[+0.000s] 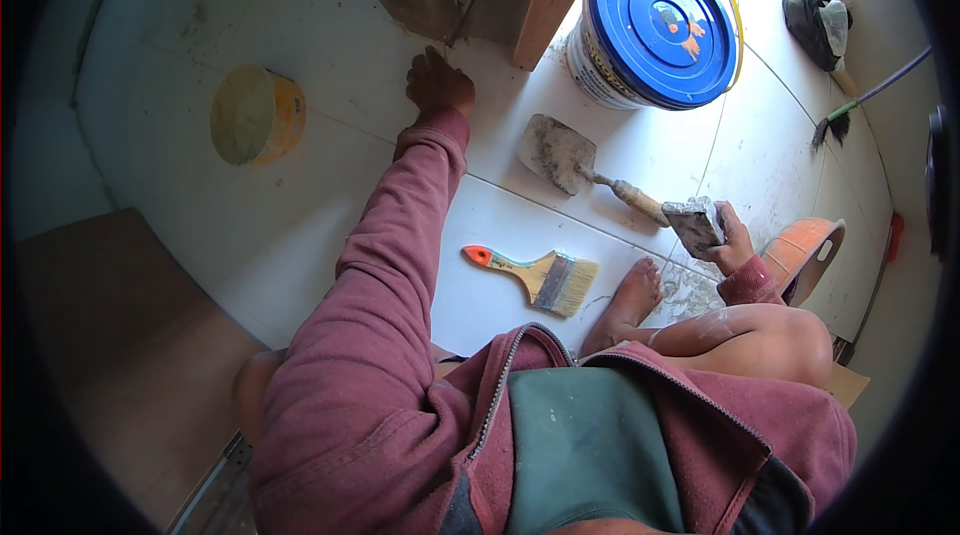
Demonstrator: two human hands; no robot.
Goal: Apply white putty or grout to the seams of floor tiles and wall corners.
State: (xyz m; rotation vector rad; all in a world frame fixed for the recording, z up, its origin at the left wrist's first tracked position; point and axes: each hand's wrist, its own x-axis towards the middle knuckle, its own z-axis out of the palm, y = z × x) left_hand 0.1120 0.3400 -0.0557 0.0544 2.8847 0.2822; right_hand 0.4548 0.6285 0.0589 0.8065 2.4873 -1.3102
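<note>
My left hand (pixel 440 85) reaches far out to the floor by the foot of a wooden frame. Its fingers are curled, and what they hold, if anything, is hidden. In my right hand (pixel 733 240) is a grey, plaster-smeared block-like tool (pixel 694 225), held above the floor near my bare foot. Beside it lies a trowel (pixel 560 152) with a dirty metal blade and a wooden handle. A wide paintbrush (pixel 540 277) with an orange-tipped wooden handle rests on the tiles between my arms.
A large bucket (pixel 660 30) with a blue lid stands ahead, beside the wooden frame (pixel 560 0). To the left is a yellow tub (pixel 258 115). On the right are an orange bowl-like container (pixel 803 250), a black plastic bag (pixel 812 20) and a brush (pixel 838 123). A brown board (pixel 130 335) lies at lower left.
</note>
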